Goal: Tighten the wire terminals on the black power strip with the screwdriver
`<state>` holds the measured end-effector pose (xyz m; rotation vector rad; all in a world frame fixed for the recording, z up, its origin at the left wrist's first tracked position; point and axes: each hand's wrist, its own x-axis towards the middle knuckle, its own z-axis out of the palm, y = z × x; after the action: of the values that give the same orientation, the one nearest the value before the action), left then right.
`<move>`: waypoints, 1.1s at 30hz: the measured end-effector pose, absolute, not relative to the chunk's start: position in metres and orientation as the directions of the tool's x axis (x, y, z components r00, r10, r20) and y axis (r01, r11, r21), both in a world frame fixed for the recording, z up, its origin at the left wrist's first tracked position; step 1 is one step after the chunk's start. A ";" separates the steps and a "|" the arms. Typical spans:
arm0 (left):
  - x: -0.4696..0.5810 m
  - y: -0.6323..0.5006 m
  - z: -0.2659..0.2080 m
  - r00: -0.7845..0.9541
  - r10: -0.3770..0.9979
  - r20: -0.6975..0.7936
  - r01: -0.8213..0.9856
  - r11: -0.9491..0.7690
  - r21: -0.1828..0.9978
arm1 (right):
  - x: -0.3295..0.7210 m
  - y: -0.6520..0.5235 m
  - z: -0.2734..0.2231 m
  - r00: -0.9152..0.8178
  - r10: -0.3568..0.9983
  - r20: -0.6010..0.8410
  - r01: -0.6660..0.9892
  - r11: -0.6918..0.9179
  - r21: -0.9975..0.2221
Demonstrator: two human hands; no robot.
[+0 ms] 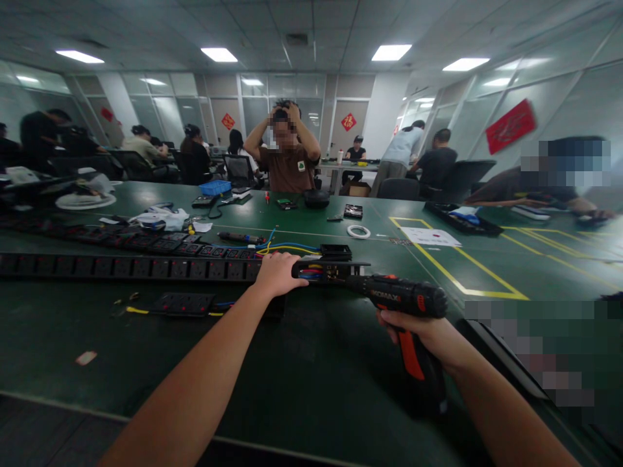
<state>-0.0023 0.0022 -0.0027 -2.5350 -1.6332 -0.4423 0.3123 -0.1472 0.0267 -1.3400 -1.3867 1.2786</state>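
Observation:
My right hand [413, 327] is wrapped round the grip of a black and orange cordless drill [403, 295], which points left. Its tip meets the open end of a long black power strip [141, 267] lying across the table. My left hand [280, 275] is closed over that strip near its right end, thumb toward me. Blue, red and yellow wires and small metal parts show inside the open end [321, 272]. Exactly where the drill's bit touches is too small to make out. A loose socket module [185, 303] with yellow and blue wires lies in front of the strip.
Behind the strip lie more socket modules [165, 243], a dark screwdriver-like tool [241, 238] and a white tape roll [359, 231]. Yellow tape [462, 285] marks the green table [292, 395] at right, near a paper sheet [431, 237] and black tray [462, 218]. Several people sit beyond.

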 end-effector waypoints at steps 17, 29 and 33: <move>-0.002 0.003 -0.004 0.382 0.881 0.281 0.903 -0.420 0.092 | 0.308 -0.152 0.036 -0.130 0.984 -0.119 0.211 -0.090 -0.973; -0.002 0.003 -0.002 0.382 0.882 0.274 0.903 -0.420 0.092 | 0.308 -0.151 0.036 -0.134 0.984 -0.120 0.218 -0.089 -0.972; -0.002 0.004 -0.004 0.382 0.880 0.282 0.902 -0.421 0.092 | 0.308 -0.152 0.037 -0.140 0.984 -0.108 0.241 -0.072 -0.968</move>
<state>-0.0023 0.0037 -0.0036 -2.5470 -1.6453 -0.4454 0.3080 -0.1516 0.0369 -1.3779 -1.4565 1.2709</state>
